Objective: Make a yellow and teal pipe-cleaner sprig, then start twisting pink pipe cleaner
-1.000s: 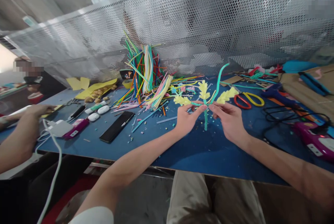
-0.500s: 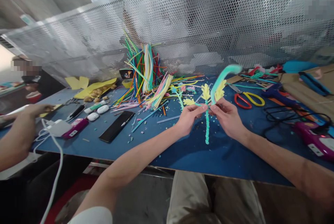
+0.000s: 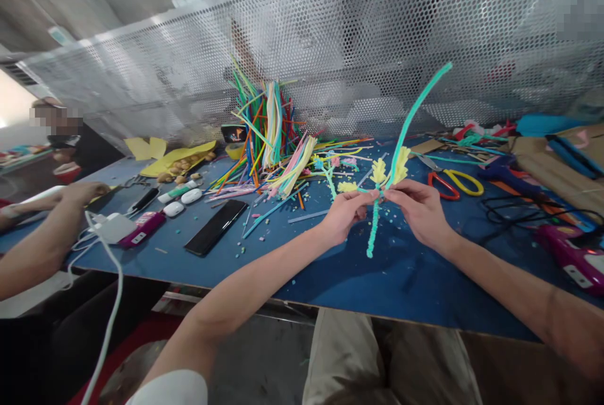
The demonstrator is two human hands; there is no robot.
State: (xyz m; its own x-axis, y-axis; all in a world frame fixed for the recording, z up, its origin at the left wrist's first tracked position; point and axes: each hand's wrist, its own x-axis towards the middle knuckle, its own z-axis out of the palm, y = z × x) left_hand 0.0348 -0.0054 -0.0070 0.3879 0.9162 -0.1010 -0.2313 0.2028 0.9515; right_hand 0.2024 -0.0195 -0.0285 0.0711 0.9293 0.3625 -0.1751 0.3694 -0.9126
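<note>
Above the blue table, both hands pinch a pipe-cleaner flower (image 3: 374, 229) at its middle. Its twisted teal stem hangs below my fingers, and yellow leaf-shaped tufts stick out above and to the left. My left hand (image 3: 343, 213) is closed on the left side of the joint. My right hand (image 3: 419, 210) is closed on the right side, where a long teal pipe cleaner (image 3: 418, 106) rises in a curve up and to the right. The fingertips hide exactly how the pipe cleaner meets the stem.
Bundles of coloured pipe cleaners (image 3: 274, 128) stand at the back. A black phone (image 3: 216, 227) lies to the left, scissors (image 3: 455, 183) to the right. Purple power strips (image 3: 573, 260) with cords sit at both sides. A perforated metal screen (image 3: 377, 46) closes the back. Another person's hand (image 3: 85, 194) rests far left.
The long teal pipe cleaner, curled over and blurred before, now stands straighter and reaches higher right. The stem's lower end has swung slightly left. Both hands keep their pinch.
</note>
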